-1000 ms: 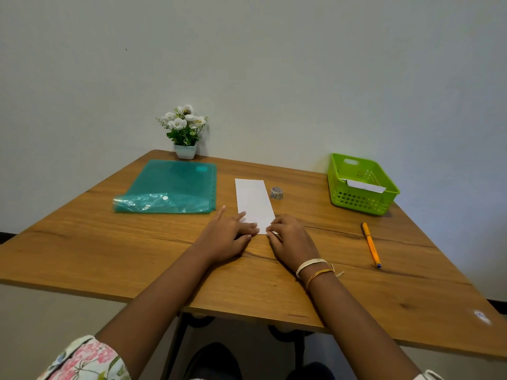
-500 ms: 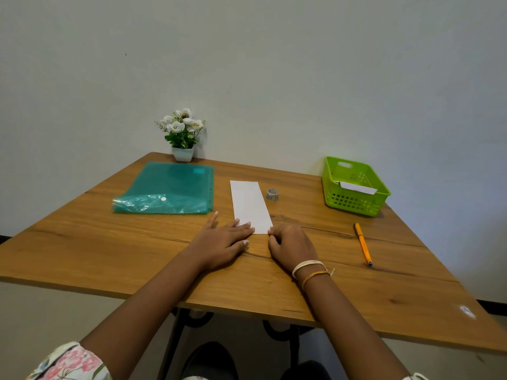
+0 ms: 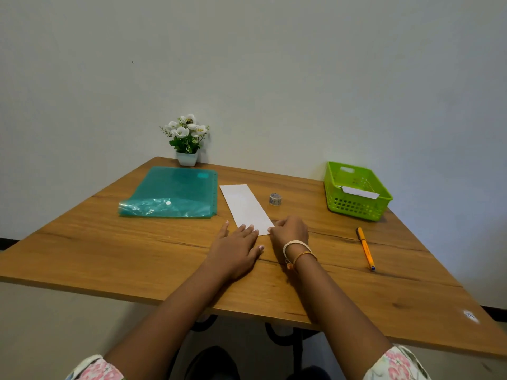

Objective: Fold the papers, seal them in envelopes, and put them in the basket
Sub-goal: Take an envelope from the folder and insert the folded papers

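Folded paper point(image 3: 246, 208), flat on surface point(image 3: 109, 250); left hand point(image 3: 236, 250) flat, pressing near edge; right hand point(image 3: 290, 231) curled, pinching near right corner.

Short floral sleeves point(image 3: 96, 370), pink blossoms on white, cover both upper arms, and the right wrist wears a white bangle point(image 3: 295, 246) beside a thin orange thread bracelet point(image 3: 303, 255).

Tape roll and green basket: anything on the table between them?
Nothing. In the head view, bare wooden table runs from the tape roll to the green basket. The orange pen lies nearer the person, outside that stretch.
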Available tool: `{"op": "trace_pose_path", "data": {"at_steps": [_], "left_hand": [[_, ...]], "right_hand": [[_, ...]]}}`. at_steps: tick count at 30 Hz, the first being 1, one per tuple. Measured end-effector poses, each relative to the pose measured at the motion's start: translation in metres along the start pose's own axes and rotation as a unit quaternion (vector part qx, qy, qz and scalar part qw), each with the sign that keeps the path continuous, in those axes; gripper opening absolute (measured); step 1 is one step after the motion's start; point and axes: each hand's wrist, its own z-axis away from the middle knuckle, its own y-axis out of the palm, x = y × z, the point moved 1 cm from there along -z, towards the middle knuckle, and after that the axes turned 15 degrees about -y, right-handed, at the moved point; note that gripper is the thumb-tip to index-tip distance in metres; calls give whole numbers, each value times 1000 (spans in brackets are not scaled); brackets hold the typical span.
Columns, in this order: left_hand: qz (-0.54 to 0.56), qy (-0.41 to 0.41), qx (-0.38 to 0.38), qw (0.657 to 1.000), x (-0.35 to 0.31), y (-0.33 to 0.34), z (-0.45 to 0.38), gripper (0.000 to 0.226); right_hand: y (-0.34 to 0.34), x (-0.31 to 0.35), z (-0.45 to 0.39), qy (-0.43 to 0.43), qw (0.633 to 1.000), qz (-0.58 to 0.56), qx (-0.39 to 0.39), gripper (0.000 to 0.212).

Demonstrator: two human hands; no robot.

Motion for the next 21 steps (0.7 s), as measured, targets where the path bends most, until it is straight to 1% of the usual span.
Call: {"op": "trace_pose_path", "data": {"at_steps": [2, 5, 7, 10, 12, 14, 17, 19, 21], "left_hand": [[22, -8, -25, 999, -1, -1, 2, 52], [41, -18, -58, 997, -4, -4, 2, 44], [61, -37, -98, 993, -7, -6, 0, 40], [99, -69, -137, 983, -10, -11, -1, 41], [120, -87, -149, 978, -10, -13, 1, 42], [148, -98, -179, 968, -8, -15, 6, 42], [202, -110, -244, 942, 1, -18, 10, 47], [247, -106, -295, 917, 7, -21, 7, 45], [328, -100, -331, 879, 11, -24, 6, 39]], "right_hand": [[-2, -1, -5, 49, 998, -30, -15, 16], [-4, 1, -11, 98, 993, -59, -33, 14], [-3, 4, -13, 119, 981, -147, -34, 9], [-4, 12, -6, 124, 943, -308, -21, 4], [-5, 15, 1, 114, 920, -375, -15, 6], [-6, 18, 6, 91, 904, -417, 18, 10], [-4, 18, 10, 59, 883, -461, 65, 16], [-3, 16, 10, 50, 878, -471, 64, 24], [-3, 12, 9, 43, 880, -470, 54, 25]]}}
